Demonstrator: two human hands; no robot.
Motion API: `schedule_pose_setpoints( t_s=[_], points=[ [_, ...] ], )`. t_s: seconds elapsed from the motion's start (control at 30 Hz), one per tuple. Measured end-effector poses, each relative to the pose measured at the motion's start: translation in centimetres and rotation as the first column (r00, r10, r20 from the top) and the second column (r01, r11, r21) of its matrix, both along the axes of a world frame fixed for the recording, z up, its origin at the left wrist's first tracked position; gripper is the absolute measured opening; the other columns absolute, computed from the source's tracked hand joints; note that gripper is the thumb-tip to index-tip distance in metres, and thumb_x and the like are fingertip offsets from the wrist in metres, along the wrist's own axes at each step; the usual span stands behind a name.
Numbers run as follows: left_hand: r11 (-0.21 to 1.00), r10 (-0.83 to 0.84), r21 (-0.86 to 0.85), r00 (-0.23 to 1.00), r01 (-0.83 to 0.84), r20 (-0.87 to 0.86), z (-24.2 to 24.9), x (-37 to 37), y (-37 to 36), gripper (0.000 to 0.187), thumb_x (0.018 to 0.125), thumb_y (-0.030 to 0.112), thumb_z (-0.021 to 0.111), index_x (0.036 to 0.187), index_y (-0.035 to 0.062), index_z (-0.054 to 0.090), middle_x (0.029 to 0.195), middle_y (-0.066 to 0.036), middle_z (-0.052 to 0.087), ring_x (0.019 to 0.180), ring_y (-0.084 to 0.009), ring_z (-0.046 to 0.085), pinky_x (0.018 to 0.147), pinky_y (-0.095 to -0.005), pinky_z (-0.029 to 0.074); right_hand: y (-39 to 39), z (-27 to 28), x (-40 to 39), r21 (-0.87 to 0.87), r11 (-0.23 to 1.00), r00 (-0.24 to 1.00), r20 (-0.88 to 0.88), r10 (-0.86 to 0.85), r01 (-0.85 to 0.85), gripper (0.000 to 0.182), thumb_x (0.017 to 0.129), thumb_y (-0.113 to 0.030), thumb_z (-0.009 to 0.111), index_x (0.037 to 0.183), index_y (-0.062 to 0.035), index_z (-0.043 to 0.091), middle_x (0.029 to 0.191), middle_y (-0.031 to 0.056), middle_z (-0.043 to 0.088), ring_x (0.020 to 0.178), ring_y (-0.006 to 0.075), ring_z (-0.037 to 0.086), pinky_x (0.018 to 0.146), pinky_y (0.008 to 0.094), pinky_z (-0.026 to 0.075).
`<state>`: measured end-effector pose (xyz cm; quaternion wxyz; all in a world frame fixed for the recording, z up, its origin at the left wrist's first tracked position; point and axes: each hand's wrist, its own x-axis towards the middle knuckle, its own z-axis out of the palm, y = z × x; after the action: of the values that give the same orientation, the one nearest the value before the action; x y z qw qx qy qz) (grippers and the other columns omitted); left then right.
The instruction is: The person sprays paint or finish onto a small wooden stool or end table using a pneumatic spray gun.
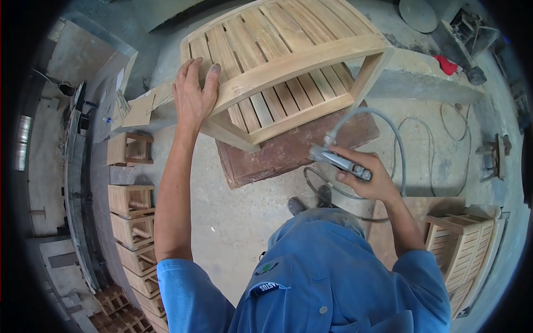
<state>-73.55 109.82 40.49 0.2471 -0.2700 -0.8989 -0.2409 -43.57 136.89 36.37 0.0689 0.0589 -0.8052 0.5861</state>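
A pale wooden slatted bench (251,76) stands tilted in front of me, with a slatted top and a lower slatted shelf. My left hand (195,91) lies on its near left corner, fingers and thumb spread over the wood. In my right hand (369,175) is a metallic air tool (347,165), gripped below the bench's front side. A grey hose (388,119) joins the tool near its head and loops to the right. The tool's front end is blurred and does not touch the bench. Under the bench is a reddish-brown block (244,164).
Several small wooden stools (133,230) line the left side. More slatted wooden pieces (463,244) stand at lower right beside a brown board (383,227). A low concrete ledge (427,83) runs behind, with a red cloth (446,65) on it. Hose loops lie across the floor.
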Motion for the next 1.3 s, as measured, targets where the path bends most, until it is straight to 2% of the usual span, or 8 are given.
schedule_pose_setpoints(
  t_s=[0.13,0.2,0.43,0.5,0.8,1.03,1.23,1.3],
  points=[
    [0.999,0.005,-0.044,1.0,-0.004,0.03,-0.1,0.2,0.1,0.061,0.093,0.052,0.054,0.127,0.0014,0.058,0.134,-0.024,0.052,0.125,-0.039,0.048,0.105,-0.0484,0.035,0.1,0.0,-1.3,-0.144,0.988,0.997,-0.063,0.043,-0.051,0.053,0.081,-0.011,0.073,0.131,-0.0064,0.059,0.092,0.0101,0.07,0.079,0.0136,0.065,0.074,0.0288,0.05],
    [0.989,0.083,-0.13,0.996,-0.076,0.046,0.4,0.7,0.3,0.052,0.097,0.04,0.055,0.126,-0.0037,0.057,0.131,-0.027,0.053,0.122,-0.0402,0.051,0.103,-0.0425,0.04,0.5,0.0,-2.1,-0.177,0.977,0.988,-0.114,0.101,-0.12,0.051,0.083,-0.012,0.073,0.132,-0.0068,0.059,0.093,0.0085,0.07,0.08,0.0133,0.065,0.074,0.0288,0.051],
    [0.99,0.119,-0.081,0.989,-0.113,0.085,-0.5,0.9,0.4,0.056,0.095,0.049,0.05,0.128,0.004,0.058,0.134,-0.023,0.053,0.126,-0.0387,0.048,0.105,-0.0451,0.037,0.6,-0.5,-4.4,-0.335,0.926,0.971,-0.213,0.107,-0.175,0.053,0.084,-0.015,0.074,0.134,-0.0079,0.058,0.089,0.0053,0.069,0.077,0.0106,0.062,0.07,0.0257,0.05],
    [0.992,0.115,-0.068,0.986,-0.107,0.124,-0.5,1.3,0.4,0.056,0.096,0.048,0.05,0.128,0.0021,0.057,0.134,-0.024,0.052,0.126,-0.0391,0.047,0.106,-0.0443,0.037,0.7,0.0,-4.9,-0.29,0.94,0.961,-0.255,0.108,-0.183,0.052,0.083,-0.01,0.074,0.133,-0.0101,0.059,0.101,0.0103,0.072,0.08,0.0117,0.066,0.071,0.0248,0.051],
    [0.993,0.118,-0.039,0.985,-0.114,0.124,-0.7,1.0,0.3,0.058,0.094,0.047,0.053,0.129,0.001,0.056,0.136,-0.024,0.051,0.128,-0.0391,0.046,0.107,-0.044,0.035,1.9,-6.4,-5.0,0.004,0.998,0.997,0.047,0.065,-0.065,0.045,0.086,-0.016,0.072,0.128,-0.0052,0.061,0.091,0.0111,0.072,0.077,0.0106,0.066,0.07,0.0275,0.052],
    [0.987,0.16,-0.034,0.978,-0.156,0.136,-0.9,0.7,0.1,0.057,0.093,0.048,0.053,0.131,0.0055,0.057,0.14,-0.02,0.049,0.131,-0.0384,0.044,0.109,-0.0439,0.034,0.0,-4.8,-7.9,-0.119,0.99,0.996,0.027,0.085,-0.081,0.047,0.086,-0.026,0.072,0.129,-0.011,0.061,0.091,0.013,0.071,0.073,0.0186,0.067,0.069,0.0309,0.052],
    [0.98,0.199,-0.024,0.966,-0.198,0.163,-0.8,0.7,0.1,0.06,0.091,0.053,0.053,0.131,0.0081,0.058,0.143,-0.018,0.048,0.132,-0.0372,0.044,0.109,-0.0449,0.034,-2.5,-4.5,-9.9,0.015,0.989,0.979,0.144,0.146,-0.15,0.048,0.084,-0.026,0.074,0.128,-0.0121,0.062,0.09,0.0155,0.071,0.075,0.0197,0.069,0.071,0.0318,0.053],
    [0.982,0.191,-0.026,0.971,-0.19,0.143,-0.9,0.6,0.0,0.061,0.09,0.053,0.054,0.131,0.0082,0.058,0.142,-0.017,0.049,0.132,-0.0366,0.044,0.109,-0.0447,0.034,-1.8,-6.2,-9.8,0.164,0.984,0.986,0.162,0.036,-0.063,0.048,0.084,-0.027,0.074,0.127,-0.0097,0.062,0.096,0.0165,0.072,0.081,0.0211,0.07,0.075,0.0319,0.053]
  ],
)
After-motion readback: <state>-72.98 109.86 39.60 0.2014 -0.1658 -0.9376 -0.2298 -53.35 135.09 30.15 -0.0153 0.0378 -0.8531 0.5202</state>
